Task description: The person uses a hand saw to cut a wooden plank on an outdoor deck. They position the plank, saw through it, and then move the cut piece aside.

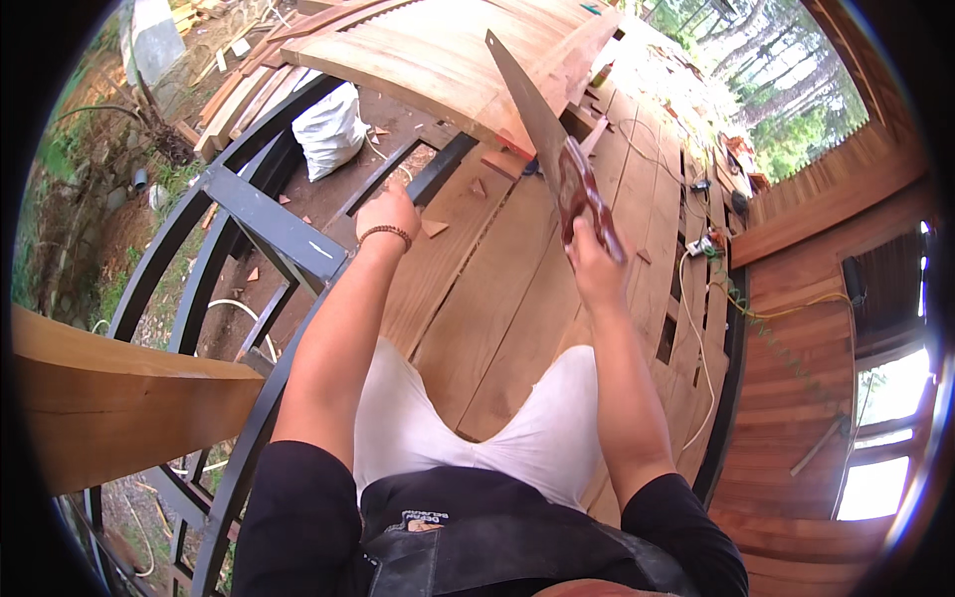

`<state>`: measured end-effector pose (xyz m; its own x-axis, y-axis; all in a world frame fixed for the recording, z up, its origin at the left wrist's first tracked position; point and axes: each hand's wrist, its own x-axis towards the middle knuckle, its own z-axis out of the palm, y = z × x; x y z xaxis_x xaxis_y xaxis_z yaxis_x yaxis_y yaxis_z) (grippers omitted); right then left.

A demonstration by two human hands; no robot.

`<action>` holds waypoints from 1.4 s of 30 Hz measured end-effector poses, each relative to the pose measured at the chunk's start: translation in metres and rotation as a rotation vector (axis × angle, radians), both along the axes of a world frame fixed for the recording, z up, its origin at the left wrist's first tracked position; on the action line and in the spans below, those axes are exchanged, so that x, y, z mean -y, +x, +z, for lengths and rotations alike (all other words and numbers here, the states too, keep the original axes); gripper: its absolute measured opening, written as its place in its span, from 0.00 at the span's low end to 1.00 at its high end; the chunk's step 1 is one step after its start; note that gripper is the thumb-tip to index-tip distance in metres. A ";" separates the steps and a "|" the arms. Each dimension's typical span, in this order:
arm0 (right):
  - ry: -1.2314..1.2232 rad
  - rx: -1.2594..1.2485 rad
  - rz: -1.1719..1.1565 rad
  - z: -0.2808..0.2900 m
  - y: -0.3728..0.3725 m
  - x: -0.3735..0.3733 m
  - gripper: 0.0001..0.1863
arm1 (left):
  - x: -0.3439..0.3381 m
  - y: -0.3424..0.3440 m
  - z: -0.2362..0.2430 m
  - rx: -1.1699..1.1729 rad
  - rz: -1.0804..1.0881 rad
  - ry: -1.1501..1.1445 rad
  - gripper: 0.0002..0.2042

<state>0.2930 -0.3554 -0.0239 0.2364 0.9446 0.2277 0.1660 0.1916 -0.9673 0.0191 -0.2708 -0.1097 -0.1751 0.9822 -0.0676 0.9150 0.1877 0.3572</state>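
My right hand (597, 264) is wrapped round the brown handle of a handsaw (579, 189). The saw's long metal blade points up and away to the left, passing in front of the raised wooden panel. On the left, my left hand (388, 211) is curled in beside a dark metal beam (443, 167), with the back of the hand toward me. Its fingertips are hidden, and I cannot make out what is in them. Below both hands lie wide wooden floor planks (507, 269).
A slatted wooden panel (398, 60) spans the far side. Black metal framing (279, 229) and a thick timber beam (139, 398) stand on the left, near a white sack (330, 131). Cables with a white power socket (702, 245) run along the right. Wood offcuts (434, 228) lie scattered.
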 end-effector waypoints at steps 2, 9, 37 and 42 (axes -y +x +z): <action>-0.006 0.026 -0.053 -0.029 0.009 0.067 0.07 | 0.007 -0.016 -0.007 -0.011 0.012 0.003 0.23; -0.008 0.281 -0.105 -0.020 0.030 0.061 0.13 | 0.004 0.009 0.006 0.033 0.019 -0.039 0.23; -0.121 -0.099 -0.062 -0.016 0.028 -0.025 0.06 | -0.012 0.023 -0.016 0.115 -0.003 0.047 0.13; -0.030 -0.006 -0.045 -0.045 -0.001 0.053 0.13 | 0.011 -0.030 -0.029 0.125 0.092 0.010 0.16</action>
